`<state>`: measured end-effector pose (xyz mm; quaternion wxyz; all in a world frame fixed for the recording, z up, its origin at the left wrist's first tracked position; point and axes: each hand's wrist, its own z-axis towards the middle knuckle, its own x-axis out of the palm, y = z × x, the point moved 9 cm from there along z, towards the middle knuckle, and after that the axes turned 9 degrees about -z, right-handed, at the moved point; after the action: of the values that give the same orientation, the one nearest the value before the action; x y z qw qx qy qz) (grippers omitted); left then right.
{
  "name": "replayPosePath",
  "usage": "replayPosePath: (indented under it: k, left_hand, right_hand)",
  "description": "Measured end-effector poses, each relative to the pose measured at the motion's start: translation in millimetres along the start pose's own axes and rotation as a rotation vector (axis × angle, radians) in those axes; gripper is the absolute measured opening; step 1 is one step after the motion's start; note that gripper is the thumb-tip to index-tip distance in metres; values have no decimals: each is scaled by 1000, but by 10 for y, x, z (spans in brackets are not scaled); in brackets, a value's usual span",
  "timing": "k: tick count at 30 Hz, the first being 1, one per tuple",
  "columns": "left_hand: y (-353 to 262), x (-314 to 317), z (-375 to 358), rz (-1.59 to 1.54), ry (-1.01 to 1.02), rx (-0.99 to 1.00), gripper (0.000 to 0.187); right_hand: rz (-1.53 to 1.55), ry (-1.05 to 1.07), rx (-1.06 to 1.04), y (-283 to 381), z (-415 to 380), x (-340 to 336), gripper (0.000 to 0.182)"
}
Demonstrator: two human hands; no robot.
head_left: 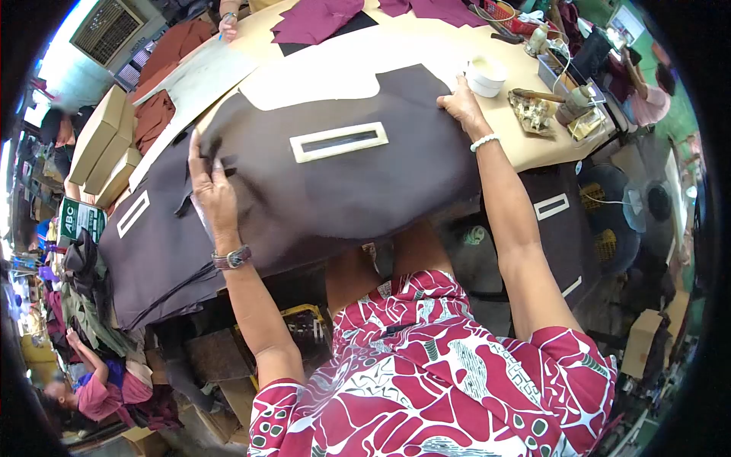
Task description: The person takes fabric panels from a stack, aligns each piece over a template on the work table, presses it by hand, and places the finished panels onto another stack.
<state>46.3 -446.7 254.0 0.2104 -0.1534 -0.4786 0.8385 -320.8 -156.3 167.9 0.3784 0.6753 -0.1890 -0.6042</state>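
A dark brown fabric piece [365, 186] with a curved cut-out along its far edge spreads before me, partly on the table and partly over its near edge. A cream rectangular strip [339, 142] frames a dark slot in its middle. My left hand [213, 194], below a watch, grips the piece's left side, thumb and fingers closed on the cloth. My right hand [462, 110], below a beaded bracelet, pinches the far right corner. Beside those fingers stands a white roll of tape [486, 76]. More dark fabric with a pale rectangular frame [133, 215] hangs at the left.
Maroon cloth pieces [316, 21] lie on the cream table [426, 42]. At the right are a bag of small parts [533, 114], a bottle [575, 104] and a basket [560, 76]. Another person's hand [228, 27] holds a pen at the far left. Cardboard boxes [99, 141] stand left.
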Motion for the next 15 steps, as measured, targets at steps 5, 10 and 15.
replayPosePath:
  k: [5, 10, 15]
  left_hand:
    - [47, -154, -184, 268, 151, 93, 42]
    - [80, 177, -864, -26, 286, -265, 45]
    - [4, 1205, -1741, -187, 695, -415, 54]
  right_hand:
    - [261, 11, -115, -205, -115, -169, 76]
    - [436, -121, -157, -634, -976, -971, 66]
    - [492, -222, 77, -2018, -1968, -1847, 70]
